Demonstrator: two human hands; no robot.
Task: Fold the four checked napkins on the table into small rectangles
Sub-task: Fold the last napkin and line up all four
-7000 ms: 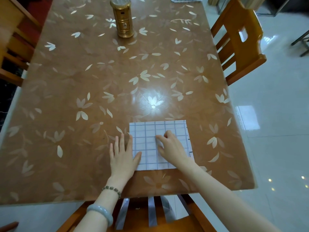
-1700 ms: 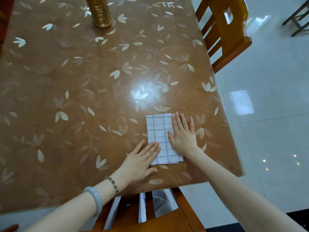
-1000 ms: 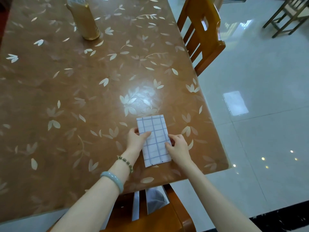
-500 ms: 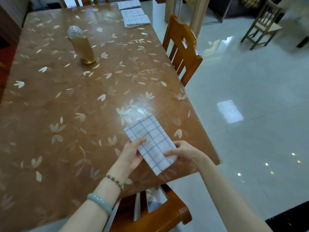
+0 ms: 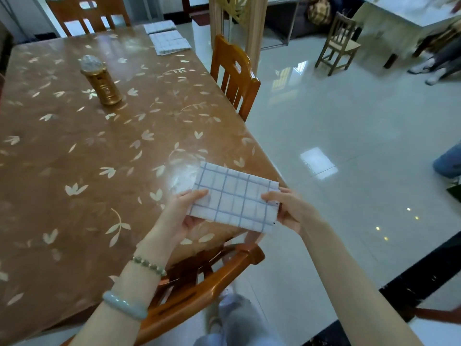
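Note:
A white napkin with blue checks (image 5: 235,198), folded into a small rectangle, is held in the air over the table's near right corner. My left hand (image 5: 180,214) grips its left end, thumb on top. My right hand (image 5: 289,208) grips its right end. More checked napkins (image 5: 169,41) lie stacked at the far right corner of the table, with another (image 5: 159,26) just behind them.
The brown table (image 5: 74,158) has a glossy leaf-patterned cover. A gold canister (image 5: 101,81) stands on its far half. Wooden chairs stand at the right side (image 5: 234,73), the far end (image 5: 87,13) and in front of me (image 5: 204,275). People's legs show at the far right.
The napkin went from a square to a narrow rectangle pressed flat on the table. Both hands then lifted it off the table and turned it crosswise, moving right as the view rose.

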